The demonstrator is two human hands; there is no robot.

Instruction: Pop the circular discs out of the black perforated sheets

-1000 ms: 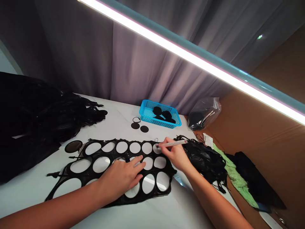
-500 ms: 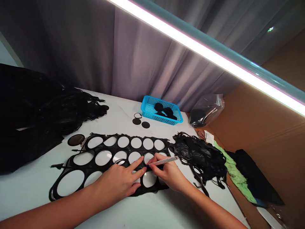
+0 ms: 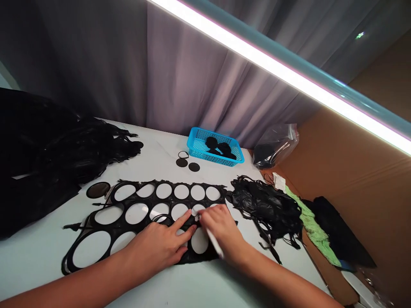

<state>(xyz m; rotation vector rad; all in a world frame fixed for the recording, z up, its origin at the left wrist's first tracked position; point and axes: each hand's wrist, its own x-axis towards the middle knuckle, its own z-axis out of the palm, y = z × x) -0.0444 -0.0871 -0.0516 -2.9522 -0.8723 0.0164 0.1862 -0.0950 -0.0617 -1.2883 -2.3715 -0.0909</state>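
A black sheet (image 3: 121, 225) with rows of round holes lies flat on the white table (image 3: 160, 284). My left hand (image 3: 163, 244) rests on its lower middle, fingers spread and pointing right, thumb apart. Just right of those fingertips, my right hand (image 3: 221, 231) is closed round a thin white tool (image 3: 214, 244), which slants down toward me. The tool's working tip is too small to make out, near a hole's edge in the middle row. A thin black ring piece lies by my left knuckles.
A blue basket (image 3: 215, 159) of black pieces stands at the back, dark discs (image 3: 194, 167) before it. Black material (image 3: 38, 158) heaps at left, black scraps (image 3: 269, 209) at right. Beyond are a clear bag (image 3: 276, 145), green cloth (image 3: 311, 226) and a lamp (image 3: 276, 68).
My right hand has turned over, and the white tool now slants down toward me instead of up to the right. My left hand stays on the sheet. The view has shifted slightly.
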